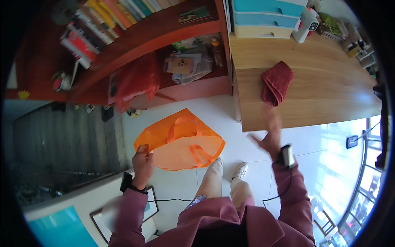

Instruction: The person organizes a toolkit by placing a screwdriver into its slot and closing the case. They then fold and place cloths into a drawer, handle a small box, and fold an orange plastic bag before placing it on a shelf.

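My left hand (143, 166) grips the rim of an orange tote bag (160, 129) at its left side. The bag hangs in front of my legs with its wide mouth towards me, a pale lining inside and two orange strap handles. A folded dark red cloth (277, 83) lies on the wooden tabletop to the right. Just short of the cloth is my right hand (271, 136), blurred, thumb spread from the fingers, with nothing seen in it. Whether its fingertips touch the cloth cannot be made out.
A reddish wooden bookcase (197, 26) holds books (114, 15), a red plastic bag (135, 77) and packets (182, 65). On the wooden table (324, 86) stand a drawer unit (267, 20) and a white device (305, 26). A dark stairwell (64, 139) lies left, a window (364, 191) right.
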The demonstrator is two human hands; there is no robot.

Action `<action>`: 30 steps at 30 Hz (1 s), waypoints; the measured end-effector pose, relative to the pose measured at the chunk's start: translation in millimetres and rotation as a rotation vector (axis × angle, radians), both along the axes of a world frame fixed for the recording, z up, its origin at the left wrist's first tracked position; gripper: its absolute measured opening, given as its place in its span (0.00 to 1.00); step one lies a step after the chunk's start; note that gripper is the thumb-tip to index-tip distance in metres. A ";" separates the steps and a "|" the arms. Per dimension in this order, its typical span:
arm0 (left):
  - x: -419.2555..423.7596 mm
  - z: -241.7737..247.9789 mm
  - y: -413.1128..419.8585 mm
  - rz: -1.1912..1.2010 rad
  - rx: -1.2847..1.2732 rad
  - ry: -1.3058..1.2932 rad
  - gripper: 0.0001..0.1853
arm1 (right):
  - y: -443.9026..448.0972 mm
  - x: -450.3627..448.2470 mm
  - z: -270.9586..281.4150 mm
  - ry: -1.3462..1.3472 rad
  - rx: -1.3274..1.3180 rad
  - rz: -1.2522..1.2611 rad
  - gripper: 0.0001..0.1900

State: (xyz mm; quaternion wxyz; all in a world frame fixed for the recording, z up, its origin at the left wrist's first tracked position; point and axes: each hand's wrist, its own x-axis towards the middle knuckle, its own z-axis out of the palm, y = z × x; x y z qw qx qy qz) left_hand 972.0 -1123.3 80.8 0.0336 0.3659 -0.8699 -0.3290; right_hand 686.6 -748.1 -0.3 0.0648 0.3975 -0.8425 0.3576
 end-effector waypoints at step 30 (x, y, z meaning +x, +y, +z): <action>39.2 318.9 255.5 -0.582 0.319 0.497 0.22 | 171.3 118.3 96.6 -1.557 -0.344 -0.051 0.22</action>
